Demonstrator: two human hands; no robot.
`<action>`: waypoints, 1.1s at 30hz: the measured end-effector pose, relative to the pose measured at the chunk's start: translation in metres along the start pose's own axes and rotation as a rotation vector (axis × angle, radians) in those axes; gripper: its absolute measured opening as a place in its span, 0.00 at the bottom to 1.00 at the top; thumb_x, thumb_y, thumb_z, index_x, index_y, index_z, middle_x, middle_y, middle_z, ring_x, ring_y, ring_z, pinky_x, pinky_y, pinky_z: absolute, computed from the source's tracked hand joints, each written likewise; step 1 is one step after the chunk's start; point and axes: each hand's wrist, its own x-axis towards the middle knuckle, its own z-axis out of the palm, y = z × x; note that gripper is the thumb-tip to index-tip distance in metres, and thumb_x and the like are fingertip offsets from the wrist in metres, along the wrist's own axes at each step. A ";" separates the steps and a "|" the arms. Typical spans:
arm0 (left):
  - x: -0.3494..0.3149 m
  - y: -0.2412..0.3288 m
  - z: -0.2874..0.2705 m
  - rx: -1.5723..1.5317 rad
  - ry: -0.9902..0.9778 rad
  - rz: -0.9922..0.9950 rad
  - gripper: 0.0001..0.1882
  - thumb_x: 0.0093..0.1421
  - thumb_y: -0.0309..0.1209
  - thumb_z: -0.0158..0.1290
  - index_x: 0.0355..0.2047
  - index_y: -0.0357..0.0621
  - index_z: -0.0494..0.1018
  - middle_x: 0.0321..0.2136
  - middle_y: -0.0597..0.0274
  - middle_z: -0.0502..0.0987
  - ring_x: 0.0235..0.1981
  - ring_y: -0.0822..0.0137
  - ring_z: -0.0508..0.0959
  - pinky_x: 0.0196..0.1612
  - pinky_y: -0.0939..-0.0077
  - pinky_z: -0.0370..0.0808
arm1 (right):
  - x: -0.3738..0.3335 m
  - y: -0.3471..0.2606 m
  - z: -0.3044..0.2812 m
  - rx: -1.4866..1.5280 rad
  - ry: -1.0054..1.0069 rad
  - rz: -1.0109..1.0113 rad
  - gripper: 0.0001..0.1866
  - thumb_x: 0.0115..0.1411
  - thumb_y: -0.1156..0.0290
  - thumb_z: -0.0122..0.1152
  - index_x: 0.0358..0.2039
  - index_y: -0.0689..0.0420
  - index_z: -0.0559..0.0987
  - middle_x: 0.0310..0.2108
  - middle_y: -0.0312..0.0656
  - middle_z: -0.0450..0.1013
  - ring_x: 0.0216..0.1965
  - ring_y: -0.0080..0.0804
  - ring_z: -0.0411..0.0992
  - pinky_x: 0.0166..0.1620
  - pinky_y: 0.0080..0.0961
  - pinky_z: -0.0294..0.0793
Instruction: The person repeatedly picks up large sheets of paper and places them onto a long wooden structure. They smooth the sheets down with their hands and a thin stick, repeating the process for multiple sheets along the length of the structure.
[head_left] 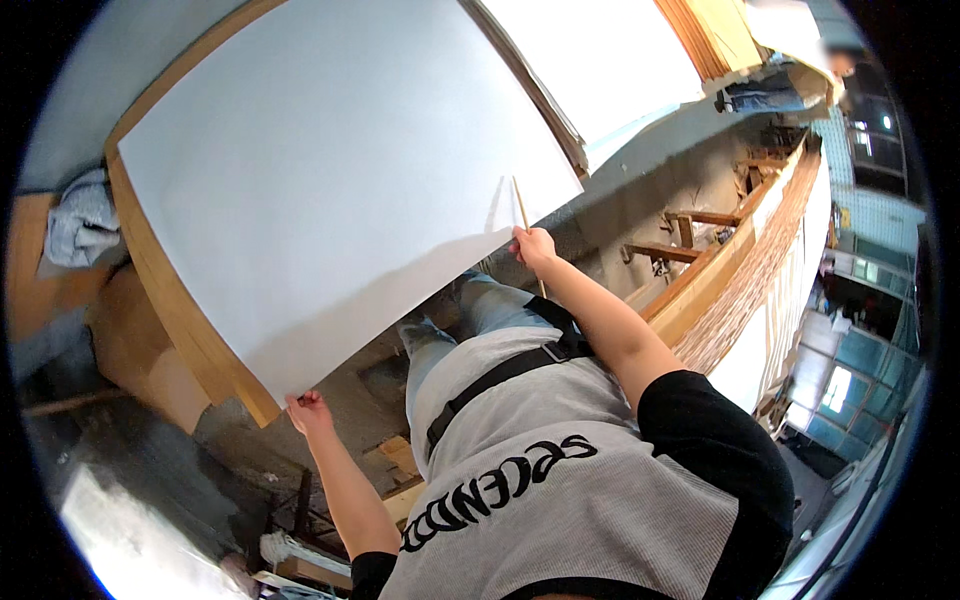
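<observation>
A large white sheet [340, 170] lies in front of me on a brown wooden panel [165, 270], whose edge shows along the left side. My left hand [311, 412] is closed at the sheet's near left corner, fingers pinched on its edge. Farther right, my right hand [533, 247] is closed around a thin wooden stick [521, 203]. The stick's upper end points over the sheet and casts a shadow on it. That hand is also at the sheet's near edge; whether it grips the sheet too, I cannot tell.
A second white sheet [610, 70] lies beyond a dark gap, with stacked wooden boards [708, 35] past it. To the right stands a long stack of thin wood sheets [750, 265] on timber supports [665, 252]. At left are a grey cloth [85, 220] and a brown board [145, 345].
</observation>
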 end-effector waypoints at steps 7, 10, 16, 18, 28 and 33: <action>0.019 0.008 -0.022 0.065 -0.058 -0.049 0.12 0.59 0.37 0.43 0.27 0.41 0.61 0.19 0.63 0.61 0.18 0.68 0.62 0.20 0.75 0.60 | 0.005 0.006 0.003 0.054 -0.049 -0.019 0.15 0.53 0.59 0.50 0.20 0.57 0.73 0.16 0.33 0.69 0.13 0.19 0.63 0.15 0.19 0.59; -0.005 0.008 0.001 0.035 -0.065 -0.135 0.13 0.58 0.39 0.45 0.26 0.41 0.63 0.17 0.63 0.63 0.16 0.68 0.61 0.19 0.76 0.59 | 0.002 0.012 -0.003 0.264 -0.149 0.024 0.14 0.54 0.59 0.51 0.19 0.54 0.71 0.15 0.30 0.66 0.13 0.17 0.60 0.14 0.16 0.54; -0.053 -0.022 0.057 0.073 -0.173 -0.281 0.15 0.55 0.42 0.49 0.30 0.42 0.67 0.17 0.65 0.65 0.14 0.71 0.59 0.18 0.78 0.57 | -0.012 0.008 -0.015 0.647 -0.351 0.028 0.13 0.52 0.58 0.54 0.22 0.53 0.70 0.17 0.30 0.65 0.13 0.15 0.56 0.12 0.12 0.49; -0.065 -0.029 0.072 0.118 -0.180 -0.272 0.14 0.55 0.42 0.49 0.32 0.43 0.67 0.17 0.66 0.65 0.14 0.72 0.58 0.17 0.79 0.56 | -0.016 0.000 -0.022 0.716 -0.401 0.037 0.14 0.51 0.57 0.56 0.22 0.54 0.70 0.16 0.31 0.65 0.12 0.15 0.56 0.12 0.11 0.49; -0.137 0.017 0.131 0.598 -0.052 0.321 0.14 0.53 0.42 0.48 0.31 0.44 0.69 0.18 0.69 0.64 0.13 0.75 0.54 0.16 0.82 0.51 | -0.008 -0.019 -0.024 0.339 -0.375 -0.227 0.20 0.53 0.56 0.49 0.15 0.59 0.74 0.12 0.37 0.69 0.16 0.24 0.67 0.25 0.23 0.67; -0.143 0.002 0.208 0.913 -0.478 0.625 0.17 0.53 0.44 0.48 0.30 0.42 0.69 0.19 0.66 0.64 0.16 0.72 0.57 0.20 0.79 0.52 | -0.039 -0.053 -0.079 0.459 -0.387 -0.384 0.20 0.55 0.60 0.47 0.14 0.61 0.71 0.12 0.37 0.67 0.15 0.21 0.66 0.21 0.21 0.65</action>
